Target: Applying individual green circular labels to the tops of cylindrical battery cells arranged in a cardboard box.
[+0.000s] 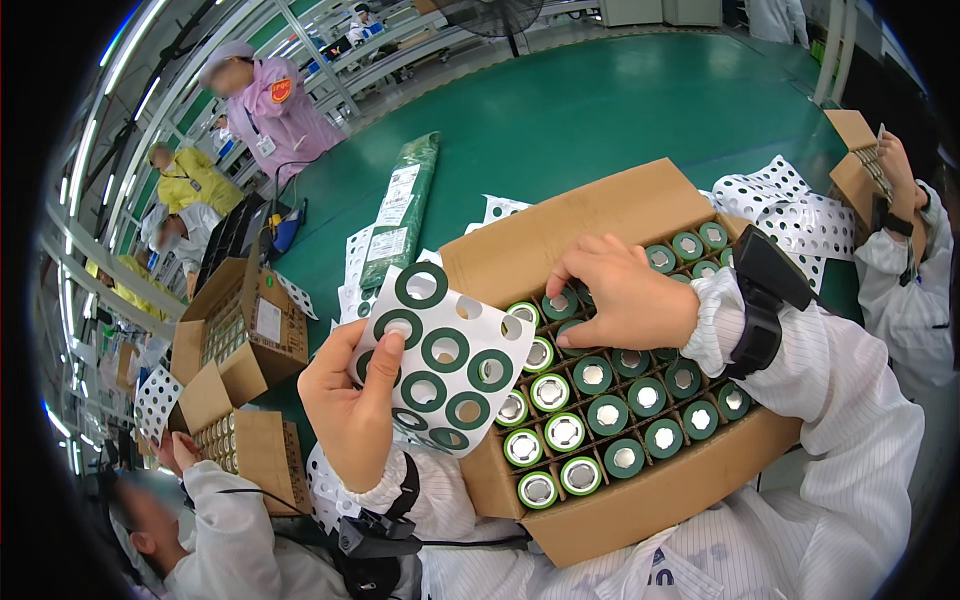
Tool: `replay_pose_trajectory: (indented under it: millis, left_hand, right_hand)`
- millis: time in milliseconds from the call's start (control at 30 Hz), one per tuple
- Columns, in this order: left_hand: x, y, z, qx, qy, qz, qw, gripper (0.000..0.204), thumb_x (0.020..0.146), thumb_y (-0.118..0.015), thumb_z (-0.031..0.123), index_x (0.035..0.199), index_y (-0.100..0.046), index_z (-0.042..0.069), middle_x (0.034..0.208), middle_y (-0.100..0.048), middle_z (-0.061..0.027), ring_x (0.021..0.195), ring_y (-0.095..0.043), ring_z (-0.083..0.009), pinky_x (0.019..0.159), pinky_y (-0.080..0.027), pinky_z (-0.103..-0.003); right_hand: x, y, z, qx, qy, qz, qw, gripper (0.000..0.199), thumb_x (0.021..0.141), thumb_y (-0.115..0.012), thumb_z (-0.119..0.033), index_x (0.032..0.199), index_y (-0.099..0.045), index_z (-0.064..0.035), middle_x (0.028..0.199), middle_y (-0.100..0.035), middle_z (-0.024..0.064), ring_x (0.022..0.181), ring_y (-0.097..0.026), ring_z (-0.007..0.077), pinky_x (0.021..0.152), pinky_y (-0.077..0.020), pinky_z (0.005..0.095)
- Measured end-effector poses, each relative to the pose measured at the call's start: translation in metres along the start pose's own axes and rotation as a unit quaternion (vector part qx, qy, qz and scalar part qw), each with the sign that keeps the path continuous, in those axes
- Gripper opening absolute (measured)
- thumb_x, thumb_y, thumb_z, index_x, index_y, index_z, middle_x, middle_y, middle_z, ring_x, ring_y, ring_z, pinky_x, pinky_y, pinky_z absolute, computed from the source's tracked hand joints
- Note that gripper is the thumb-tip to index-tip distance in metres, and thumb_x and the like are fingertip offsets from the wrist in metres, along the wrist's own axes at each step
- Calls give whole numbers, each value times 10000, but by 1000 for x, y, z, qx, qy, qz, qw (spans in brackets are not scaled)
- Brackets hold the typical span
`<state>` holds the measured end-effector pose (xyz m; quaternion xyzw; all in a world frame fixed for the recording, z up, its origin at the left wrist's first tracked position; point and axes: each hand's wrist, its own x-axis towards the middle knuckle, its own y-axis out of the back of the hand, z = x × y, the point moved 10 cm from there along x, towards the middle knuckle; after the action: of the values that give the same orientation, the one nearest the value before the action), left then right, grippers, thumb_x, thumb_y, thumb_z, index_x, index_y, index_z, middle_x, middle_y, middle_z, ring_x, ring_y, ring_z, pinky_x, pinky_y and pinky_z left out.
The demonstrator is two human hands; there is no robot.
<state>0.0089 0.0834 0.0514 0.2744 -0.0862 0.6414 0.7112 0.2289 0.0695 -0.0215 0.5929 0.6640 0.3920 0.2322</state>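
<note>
In my left hand (345,410) is a white backing sheet (434,314) of dark green ring stickers, pinched under the thumb. Beside it stands an open cardboard box (665,492), whose divider grid holds upright cylindrical battery cells (565,432). Over its left part is my right hand (645,300), thumb and index finger apart, the index fingertip at the top of a cell. Dark green rings cover many cell tops (608,414). Several cells along the left columns show bright green rims without a dark ring. My right palm hides some cells.
A green plastic-wrapped package (408,195) lies on the green table (590,110). Punched white sheets (765,200) lie behind the box. Further cartons (270,330) stand at left. Co-workers sit at the lower left (235,530) and right (905,290); a person in pink (285,105) stands beyond.
</note>
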Motion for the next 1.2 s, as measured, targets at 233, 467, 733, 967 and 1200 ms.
replay_pose_trajectory:
  millis: [233,467,733,967,1200]
  left_hand:
    - [0,-11,0,4,20,-26,999,158,812,-663,71,879,-619,-65,698,-617,-31,611,-511,-45,541,-386,-174]
    - [1,-35,1,31,13,-77,996,147,814,-662,80,855,-626,-57,651,-620,-34,564,-494,-32,489,-378,-186]
    - [1,-27,-3,25,36,-84,996,198,825,-666,106,900,-612,-69,753,-617,-11,653,-505,-33,576,-406,-170]
    - [4,-13,-1,70,12,-46,996,141,803,-659,89,852,-635,-41,629,-620,-39,554,-504,-42,479,-376,-197]
    - [4,16,-8,53,36,24,998,183,804,-666,100,870,-622,-64,670,-618,-49,599,-502,-56,536,-399,-202]
  right_hand:
    - [11,34,-14,232,42,131,963,188,818,-602,-197,965,-623,-82,853,-590,52,896,-527,197,895,-318,368]
    - [-7,71,-78,3,211,283,936,34,789,-646,-176,811,-648,-151,815,-572,-43,835,-492,151,807,-262,356]
    - [-10,76,-127,-147,312,331,878,103,677,-705,-156,681,-603,-142,773,-541,-61,818,-479,149,793,-259,371]
    - [-8,64,-144,-174,351,306,868,110,681,-712,-159,713,-607,-153,785,-539,-54,818,-487,147,780,-252,366]
    - [14,55,-73,59,202,212,954,94,746,-686,-208,746,-619,-142,872,-571,-5,867,-505,190,826,-296,354]
